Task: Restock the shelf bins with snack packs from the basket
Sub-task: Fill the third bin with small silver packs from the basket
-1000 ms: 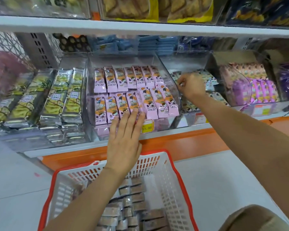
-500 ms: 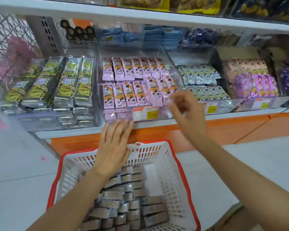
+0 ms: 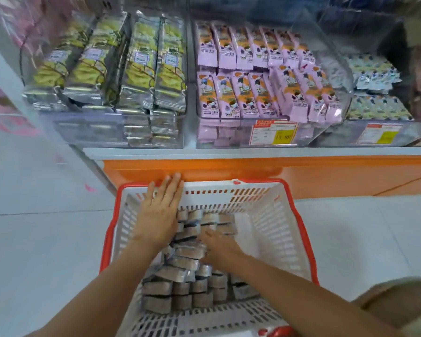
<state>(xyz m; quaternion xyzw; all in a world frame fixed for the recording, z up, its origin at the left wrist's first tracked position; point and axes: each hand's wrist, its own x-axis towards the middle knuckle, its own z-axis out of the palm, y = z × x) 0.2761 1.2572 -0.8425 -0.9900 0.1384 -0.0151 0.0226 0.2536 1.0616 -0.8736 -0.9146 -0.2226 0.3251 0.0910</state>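
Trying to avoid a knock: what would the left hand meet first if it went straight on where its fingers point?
Probably the orange shelf base, though depth is unclear: the left hand lies flat with fingertips over the basket's far rim, pointing at that panel.

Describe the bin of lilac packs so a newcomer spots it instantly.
On the white shelf above the red-rimmed basket, look at the middle clear bin. Its neighbours hold green-silver packs and pale white packs; only this one holds lilac cartoon packs.

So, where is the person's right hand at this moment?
In the head view the right hand is down inside the white basket, touching the grey snack packs, just right of the left hand.
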